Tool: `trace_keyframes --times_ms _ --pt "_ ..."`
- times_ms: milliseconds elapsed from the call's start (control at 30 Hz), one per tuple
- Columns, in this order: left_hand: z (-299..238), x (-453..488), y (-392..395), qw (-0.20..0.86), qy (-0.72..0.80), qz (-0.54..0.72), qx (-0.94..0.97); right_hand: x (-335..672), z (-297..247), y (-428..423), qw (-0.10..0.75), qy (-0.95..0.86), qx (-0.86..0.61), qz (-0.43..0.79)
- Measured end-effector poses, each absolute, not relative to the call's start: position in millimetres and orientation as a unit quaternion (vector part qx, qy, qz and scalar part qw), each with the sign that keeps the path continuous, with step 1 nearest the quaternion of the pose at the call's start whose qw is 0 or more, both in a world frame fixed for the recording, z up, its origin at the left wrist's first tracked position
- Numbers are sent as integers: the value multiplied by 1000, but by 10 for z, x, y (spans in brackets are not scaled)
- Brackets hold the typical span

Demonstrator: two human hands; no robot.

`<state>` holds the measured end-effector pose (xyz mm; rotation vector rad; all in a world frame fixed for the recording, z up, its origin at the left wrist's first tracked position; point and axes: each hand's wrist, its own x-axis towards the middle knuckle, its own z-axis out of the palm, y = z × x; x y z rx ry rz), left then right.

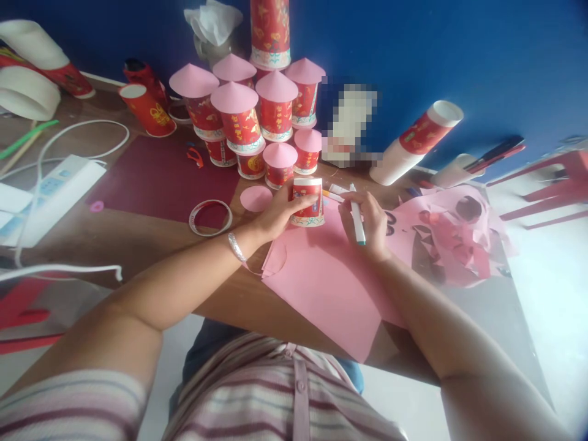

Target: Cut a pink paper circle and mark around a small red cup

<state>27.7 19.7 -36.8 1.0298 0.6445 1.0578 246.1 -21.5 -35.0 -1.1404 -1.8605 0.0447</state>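
Note:
A red paper cup (pixel 307 207) with a white base and a teal pattern is gripped in my left hand (pixel 281 209), its patterned band facing down. In my right hand (pixel 371 223) is a white marker (pixel 357 222) with a dark green end, held like a pen a little to the right of the cup. Beneath both hands lie pink paper sheets (pixel 321 275). A pink paper disc (pixel 256 199) rests just left of my left hand. Behind the hands stand several red cups topped with pink paper cones (pixel 277 87), some stacked on others.
A tape roll (pixel 192 226) and a maroon sheet (pixel 156 184) lie left. Pink paper scraps (pixel 459 239) pile up on the right, near a pen holder (pixel 452 171). Leaning cups (pixel 416 144) stand by the blue wall. A white power strip (pixel 59 196) with cables occupies the far left.

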Motion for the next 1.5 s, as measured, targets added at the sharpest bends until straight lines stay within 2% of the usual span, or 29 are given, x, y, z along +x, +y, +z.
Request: trace_keyframes --times_ms 233,633,1100,1500 --pt "-332 266 196 703 299 468 445 2584 -481 -56 463 -733 -499 -12" --pt "-308 232 186 687 341 458 450 2621 -535 4 464 -721 -515 15" --pt "-285 216 219 751 299 428 404 2598 -518 4 475 -723 -502 27" --pt "-366 179 252 775 300 437 344 2478 -491 -75 514 -762 -393 16"
